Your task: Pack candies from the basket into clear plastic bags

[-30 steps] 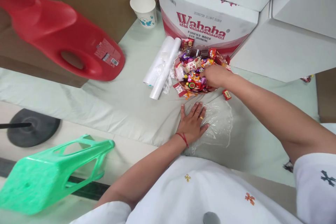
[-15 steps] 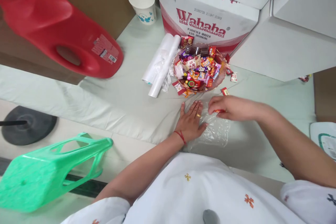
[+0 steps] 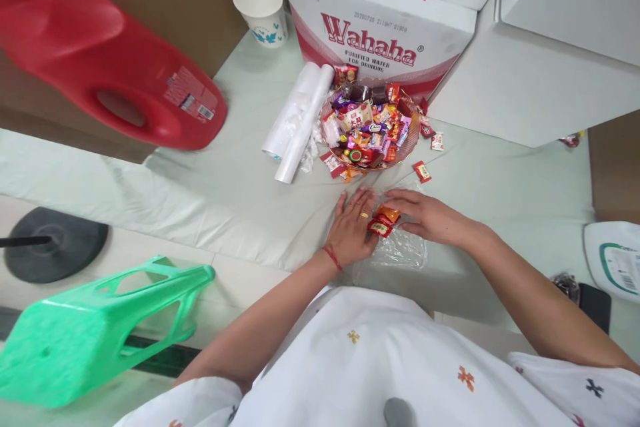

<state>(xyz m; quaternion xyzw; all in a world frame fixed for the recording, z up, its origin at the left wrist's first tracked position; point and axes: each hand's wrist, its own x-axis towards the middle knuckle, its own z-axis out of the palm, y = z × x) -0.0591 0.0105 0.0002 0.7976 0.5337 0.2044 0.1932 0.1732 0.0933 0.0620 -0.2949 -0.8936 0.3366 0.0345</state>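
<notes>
A clear plastic sheet or bag [image 3: 405,248] lies crumpled on the cloth-covered table, in front of the candy bowl. My left hand [image 3: 350,227] rests flat on its left side, fingers stretched out. Between my two hands are red wrapped candies [image 3: 381,225] and an orange wrapped candy [image 3: 389,211], on the plastic. My right hand [image 3: 425,215] is just to their right, its thumb and fingers apart and the fingertips at the candies' edge. Behind the hands stands a pinkish clear bowl [image 3: 413,140] heaped with mixed candies [image 3: 373,127]. A single red candy [image 3: 422,171] lies to its front right.
White plastic rolls [image 3: 303,123] lie left of the bowl, near a paper cup [image 3: 260,13]. A Wahaha carton [image 3: 375,33] stands behind. A large red jug [image 3: 150,80] is at left, a green stool [image 3: 75,340] below it. A white bottle [image 3: 613,260] and dark phone-like object [image 3: 595,307] are at right.
My right hand, earlier pinching a red-wrapped item over the plastic, has moved slightly left and its fingers have spread. Red and orange candies now show between the hands. My left hand stays flat.
</notes>
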